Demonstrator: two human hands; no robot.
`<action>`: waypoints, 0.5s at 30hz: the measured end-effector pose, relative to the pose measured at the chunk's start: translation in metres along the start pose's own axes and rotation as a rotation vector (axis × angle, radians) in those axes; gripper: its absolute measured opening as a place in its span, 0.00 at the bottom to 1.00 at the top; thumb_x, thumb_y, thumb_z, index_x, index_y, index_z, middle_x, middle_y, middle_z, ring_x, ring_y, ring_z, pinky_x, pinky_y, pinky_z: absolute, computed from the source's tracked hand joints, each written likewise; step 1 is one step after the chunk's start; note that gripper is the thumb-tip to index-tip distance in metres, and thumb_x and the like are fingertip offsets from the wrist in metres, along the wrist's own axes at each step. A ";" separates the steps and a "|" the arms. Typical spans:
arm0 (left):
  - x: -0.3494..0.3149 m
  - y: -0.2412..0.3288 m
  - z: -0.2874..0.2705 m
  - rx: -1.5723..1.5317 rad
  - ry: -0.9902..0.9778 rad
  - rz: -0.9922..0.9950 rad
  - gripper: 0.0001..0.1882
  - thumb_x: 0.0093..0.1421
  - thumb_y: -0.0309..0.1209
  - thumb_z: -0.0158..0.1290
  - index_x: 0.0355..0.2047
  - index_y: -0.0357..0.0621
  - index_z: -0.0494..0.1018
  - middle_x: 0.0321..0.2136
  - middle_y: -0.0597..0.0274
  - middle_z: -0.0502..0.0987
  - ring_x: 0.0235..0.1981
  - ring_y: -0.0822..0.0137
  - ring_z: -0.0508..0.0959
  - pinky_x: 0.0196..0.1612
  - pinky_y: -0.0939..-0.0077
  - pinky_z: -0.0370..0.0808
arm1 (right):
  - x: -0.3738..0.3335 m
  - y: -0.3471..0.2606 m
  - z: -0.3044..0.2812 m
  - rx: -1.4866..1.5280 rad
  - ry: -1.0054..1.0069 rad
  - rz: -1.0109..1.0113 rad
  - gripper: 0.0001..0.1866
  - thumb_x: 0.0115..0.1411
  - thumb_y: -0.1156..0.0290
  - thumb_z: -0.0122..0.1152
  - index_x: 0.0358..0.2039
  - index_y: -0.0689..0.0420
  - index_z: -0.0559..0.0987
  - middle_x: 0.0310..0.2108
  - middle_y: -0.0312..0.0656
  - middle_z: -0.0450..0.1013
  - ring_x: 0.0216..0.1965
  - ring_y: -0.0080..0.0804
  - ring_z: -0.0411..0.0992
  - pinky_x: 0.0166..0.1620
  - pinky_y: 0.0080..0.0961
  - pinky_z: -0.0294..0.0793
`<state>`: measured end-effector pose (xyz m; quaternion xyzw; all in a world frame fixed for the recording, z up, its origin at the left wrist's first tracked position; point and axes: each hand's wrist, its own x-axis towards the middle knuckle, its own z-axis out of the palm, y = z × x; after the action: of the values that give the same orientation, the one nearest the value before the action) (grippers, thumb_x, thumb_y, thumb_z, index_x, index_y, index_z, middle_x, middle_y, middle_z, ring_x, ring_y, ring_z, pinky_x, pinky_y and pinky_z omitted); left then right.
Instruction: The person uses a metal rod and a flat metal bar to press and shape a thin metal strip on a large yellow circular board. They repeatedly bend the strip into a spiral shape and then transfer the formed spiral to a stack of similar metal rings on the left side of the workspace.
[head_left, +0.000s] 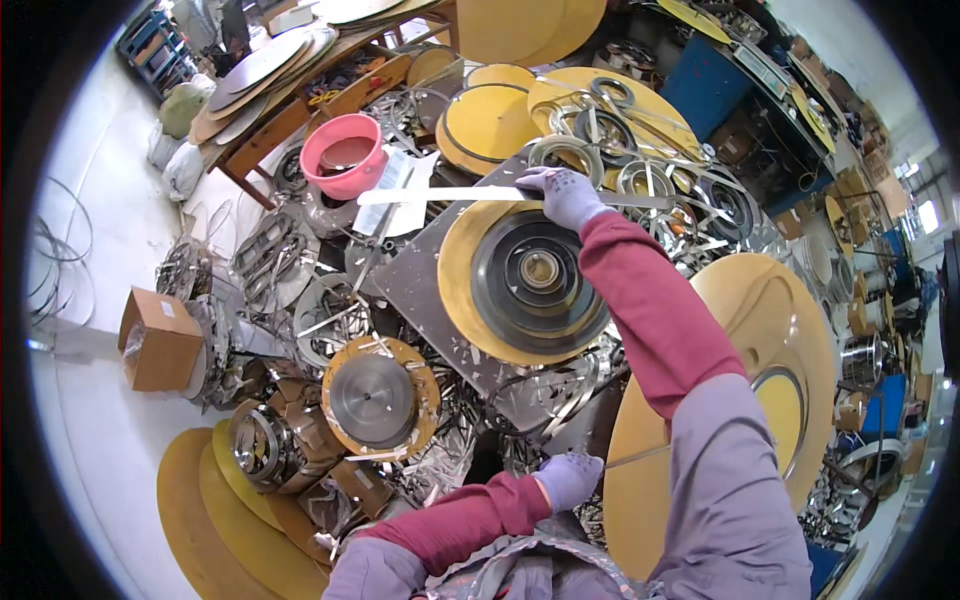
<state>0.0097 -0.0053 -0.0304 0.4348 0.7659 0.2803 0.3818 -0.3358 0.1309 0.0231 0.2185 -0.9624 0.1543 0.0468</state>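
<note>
My right hand (570,195), in a light grey glove, is closed over a long pale metal strip (465,194). The strip runs crosswise above the far edge of a round turntable with a yellow rim (462,275) and stacked dark rings (500,285). A bright metal hub (539,269) sits at the turntable's middle. Close to my body, my gloved left hand (570,480) is closed, its fingers partly hidden. From it a thin metal bar (636,457) sticks out to the right, over a large yellow disc (640,500).
A grey square plate (420,285) lies under the turntable. Beyond it are a pink bowl (343,155) and yellow discs (490,122). A smaller round plate (371,400) stands at left, near a cardboard box (160,340). Coiled strips and metal scraps (450,440) crowd around.
</note>
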 end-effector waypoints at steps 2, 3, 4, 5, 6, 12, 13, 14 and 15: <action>0.002 0.000 0.003 -0.036 -0.005 0.028 0.10 0.58 0.32 0.43 0.31 0.37 0.67 0.26 0.44 0.75 0.31 0.46 0.77 0.35 0.54 0.72 | 0.001 0.020 0.011 -0.021 -0.012 0.001 0.20 0.51 0.77 0.48 0.44 0.50 0.78 0.49 0.40 0.72 0.49 0.38 0.70 0.52 0.32 0.68; 0.003 -0.002 0.002 -0.034 0.003 0.001 0.09 0.58 0.32 0.43 0.31 0.37 0.66 0.26 0.45 0.75 0.31 0.46 0.77 0.35 0.53 0.72 | 0.005 0.024 0.017 -0.026 -0.035 0.009 0.19 0.50 0.77 0.48 0.43 0.51 0.79 0.48 0.41 0.72 0.49 0.38 0.70 0.52 0.33 0.68; 0.007 -0.001 -0.001 -0.025 -0.006 0.003 0.09 0.58 0.32 0.44 0.31 0.37 0.66 0.25 0.45 0.75 0.30 0.46 0.77 0.34 0.53 0.72 | 0.005 0.038 0.029 -0.071 -0.041 0.043 0.18 0.50 0.77 0.48 0.40 0.51 0.79 0.46 0.41 0.73 0.48 0.39 0.71 0.52 0.33 0.69; 0.008 -0.002 -0.004 -0.024 -0.006 -0.015 0.09 0.58 0.32 0.44 0.31 0.37 0.66 0.25 0.45 0.75 0.30 0.45 0.77 0.34 0.52 0.71 | 0.005 0.031 0.035 -0.137 0.011 0.061 0.13 0.54 0.74 0.49 0.38 0.52 0.79 0.44 0.44 0.74 0.47 0.39 0.72 0.49 0.35 0.72; 0.007 0.001 -0.008 -0.037 0.013 -0.025 0.09 0.58 0.33 0.44 0.31 0.38 0.66 0.25 0.45 0.75 0.30 0.45 0.76 0.34 0.52 0.71 | 0.006 0.026 0.031 -0.185 -0.034 0.106 0.12 0.55 0.74 0.48 0.37 0.54 0.79 0.43 0.45 0.74 0.46 0.39 0.73 0.49 0.36 0.72; 0.001 0.018 -0.031 0.090 -0.119 -0.132 0.09 0.60 0.34 0.43 0.34 0.41 0.66 0.28 0.45 0.76 0.32 0.47 0.78 0.36 0.54 0.73 | -0.056 0.056 0.006 -0.206 -0.041 0.308 0.13 0.59 0.71 0.44 0.39 0.53 0.78 0.40 0.45 0.76 0.43 0.38 0.75 0.45 0.34 0.74; -0.006 0.015 -0.030 0.097 -0.107 -0.122 0.09 0.60 0.34 0.44 0.34 0.40 0.66 0.27 0.46 0.76 0.32 0.47 0.77 0.35 0.54 0.72 | -0.071 0.061 0.001 -0.206 0.003 0.290 0.13 0.59 0.71 0.44 0.39 0.53 0.78 0.39 0.46 0.76 0.43 0.39 0.75 0.44 0.33 0.74; -0.016 0.012 -0.028 0.103 -0.095 -0.111 0.09 0.60 0.33 0.44 0.34 0.40 0.66 0.27 0.46 0.76 0.32 0.47 0.77 0.35 0.54 0.72 | -0.094 0.069 -0.007 -0.235 0.007 0.300 0.12 0.59 0.71 0.44 0.38 0.53 0.77 0.37 0.45 0.76 0.42 0.39 0.75 0.43 0.33 0.75; -0.022 0.012 -0.028 0.108 -0.081 -0.097 0.09 0.60 0.33 0.44 0.34 0.40 0.66 0.26 0.46 0.76 0.31 0.47 0.77 0.35 0.53 0.72 | -0.121 0.073 -0.019 -0.196 0.017 0.331 0.10 0.57 0.71 0.47 0.35 0.54 0.77 0.34 0.44 0.75 0.41 0.39 0.75 0.43 0.34 0.75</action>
<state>-0.0010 -0.0218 0.0016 0.4280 0.7841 0.2020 0.4015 -0.2586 0.2486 0.0021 0.0505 -0.9952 0.0675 0.0502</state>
